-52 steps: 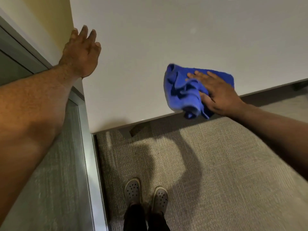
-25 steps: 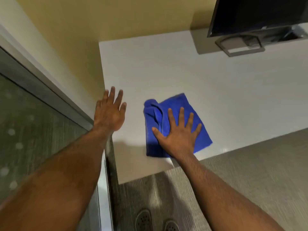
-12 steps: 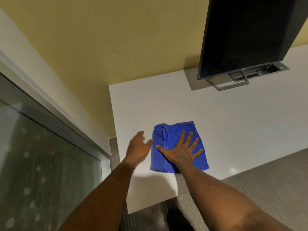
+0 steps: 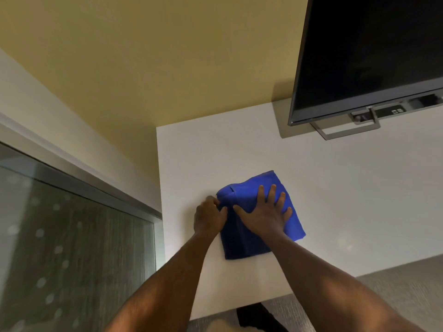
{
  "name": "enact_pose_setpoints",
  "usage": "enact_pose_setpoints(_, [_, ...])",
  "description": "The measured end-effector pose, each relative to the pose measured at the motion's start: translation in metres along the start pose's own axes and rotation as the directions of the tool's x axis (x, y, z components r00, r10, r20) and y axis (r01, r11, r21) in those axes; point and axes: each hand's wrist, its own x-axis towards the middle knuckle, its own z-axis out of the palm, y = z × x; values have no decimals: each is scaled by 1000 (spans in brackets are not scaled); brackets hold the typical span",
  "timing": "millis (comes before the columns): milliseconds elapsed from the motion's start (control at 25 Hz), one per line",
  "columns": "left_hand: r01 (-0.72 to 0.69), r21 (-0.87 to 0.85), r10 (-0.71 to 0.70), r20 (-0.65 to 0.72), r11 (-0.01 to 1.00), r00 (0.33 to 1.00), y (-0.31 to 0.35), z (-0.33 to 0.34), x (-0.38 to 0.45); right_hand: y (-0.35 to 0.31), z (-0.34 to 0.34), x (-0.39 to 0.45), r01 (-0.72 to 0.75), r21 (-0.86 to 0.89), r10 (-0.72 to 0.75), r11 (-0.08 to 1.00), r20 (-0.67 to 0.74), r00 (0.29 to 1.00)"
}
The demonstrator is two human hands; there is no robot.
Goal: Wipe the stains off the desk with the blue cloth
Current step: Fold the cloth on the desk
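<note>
The blue cloth (image 4: 242,238) lies folded on the white desk (image 4: 347,192), near its left front part. My right hand (image 4: 263,215) presses flat on the cloth with its fingers spread. My left hand (image 4: 208,216) sits at the cloth's left edge, its fingers curled and pinching that edge. No stains show on the desk from here.
A dark monitor (image 4: 369,56) on a grey stand (image 4: 347,130) occupies the desk's far right. A yellow wall (image 4: 155,56) runs behind the desk. A frosted glass partition (image 4: 72,248) with a metal frame borders the left. Grey carpet (image 4: 407,283) lies below the front edge.
My view has lifted from the floor toward the wall and monitor. My left hand left the desk's left side and took hold of the cloth's left edge. My right hand stays flat on the cloth.
</note>
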Motion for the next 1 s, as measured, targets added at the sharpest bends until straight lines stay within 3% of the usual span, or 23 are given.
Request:
enact_pose_setpoints(120, [103, -176, -91, 79, 979, 993, 15, 9, 1, 4, -14, 10, 29, 16, -30, 999, 42, 999])
enact_pose_setpoints(200, [211, -298, -176, 141, 931, 974, 21, 14, 0, 16, -28, 15, 74, 94, -67, 993, -75, 995])
enact_pose_setpoints(280, [235, -239, -211, 121, 942, 970, 28, 21, -3, 32, -39, 21, 73, 168, -31, 983, -241, 970])
enact_pose_setpoints(320, [238, -156, -234, 46, 959, 971, 31, 25, -5, 39, -43, 24, 42, 193, 14, 980, -279, 960])
enact_pose_setpoints(400, [295, -44, -298, -108, 955, 948, 36, 30, -9, 47, -48, 30, -40, 218, 90, 975, -224, 970])
enact_pose_setpoints(440, [341, -50, -345, -115, 939, 932, 38, 33, -9, 49, -49, 33, -59, 214, 98, 975, -174, 980])
enact_pose_setpoints(560, [446, -162, -450, 13, 880, 893, 41, 38, -1, 47, -54, 40, -50, 223, 69, 974, -79, 994])
enact_pose_setpoints(760, [308, -224, -315, 4, 925, 949, 43, 31, 8, 34, -66, 40, 108, 274, -83, 956, -102, 991])
enact_pose_setpoints(1000, [184, -590, -286, -82, 786, 955, 25, -28, 32, -22, -86, 63, 280, 500, -212, 820, -189, 959])
